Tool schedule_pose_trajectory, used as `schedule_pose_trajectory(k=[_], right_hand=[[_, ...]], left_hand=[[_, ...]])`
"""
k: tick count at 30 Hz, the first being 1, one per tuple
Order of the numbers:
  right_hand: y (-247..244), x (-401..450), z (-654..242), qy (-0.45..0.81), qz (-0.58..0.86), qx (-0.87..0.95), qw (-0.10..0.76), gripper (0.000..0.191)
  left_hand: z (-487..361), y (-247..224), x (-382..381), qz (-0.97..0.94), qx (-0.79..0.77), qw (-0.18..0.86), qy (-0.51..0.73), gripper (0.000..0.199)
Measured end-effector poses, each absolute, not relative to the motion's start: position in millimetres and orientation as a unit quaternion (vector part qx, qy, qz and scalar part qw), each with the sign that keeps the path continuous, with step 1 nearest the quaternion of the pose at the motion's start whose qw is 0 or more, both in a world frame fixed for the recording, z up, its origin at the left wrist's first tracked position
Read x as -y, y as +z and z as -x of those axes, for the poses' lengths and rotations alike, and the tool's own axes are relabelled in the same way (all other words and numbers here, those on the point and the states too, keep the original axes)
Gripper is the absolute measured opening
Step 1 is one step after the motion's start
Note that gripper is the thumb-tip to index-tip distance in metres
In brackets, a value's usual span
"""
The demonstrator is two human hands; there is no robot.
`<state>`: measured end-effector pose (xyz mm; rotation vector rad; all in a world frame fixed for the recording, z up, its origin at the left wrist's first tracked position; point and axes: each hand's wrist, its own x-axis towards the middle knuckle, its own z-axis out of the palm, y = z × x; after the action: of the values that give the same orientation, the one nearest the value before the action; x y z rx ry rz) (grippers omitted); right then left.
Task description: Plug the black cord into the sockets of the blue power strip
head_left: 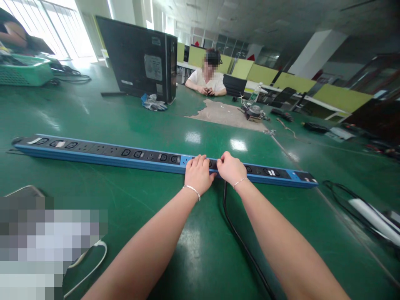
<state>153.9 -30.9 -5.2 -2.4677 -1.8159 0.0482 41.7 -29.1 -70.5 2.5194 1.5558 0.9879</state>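
A long blue power strip (140,164) with a black socket face lies across the green table. My left hand (199,173) rests on its middle, fingers over the top and thumb at the near edge, closed round the strip. Just to the right, my right hand (231,167) is closed in a pinch at the socket face; what its fingertips hold is hidden. From under this hand a black cable (233,227) runs down toward the near edge of the view.
A black computer case (137,62) stands at the back left, gloves (153,103) beside it. A green basket (25,71) is far left. Across the table sits a person (208,79). Cables and a white bar (373,218) lie at the right.
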Motion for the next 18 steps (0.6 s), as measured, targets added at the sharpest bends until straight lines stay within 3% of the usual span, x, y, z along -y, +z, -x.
schedule_pose_trajectory(k=[3,6,9,15,18], right_hand=[[23,35,-155,-0.004,0.817,0.57,0.086,0.027],[72,35,-165,-0.082,0.793,0.573,0.191,0.03],[100,35,-179,-0.076,0.773,0.601,0.19,0.025],[48,47,-189,0.151,0.766,0.607,0.151,0.023],[24,52,-184,0.2,0.77,0.579,0.181,0.025]], left_hand=[[-42,-70,30,-0.807,-0.501,0.011,0.312,0.046],[-42,-69,30,-0.807,-0.507,0.014,0.302,0.046],[-41,-69,28,-0.809,-0.508,0.02,0.296,0.045],[-37,-51,29,-0.777,-0.517,0.125,0.338,0.027],[-37,-27,46,-0.759,-0.504,0.187,0.369,0.035]])
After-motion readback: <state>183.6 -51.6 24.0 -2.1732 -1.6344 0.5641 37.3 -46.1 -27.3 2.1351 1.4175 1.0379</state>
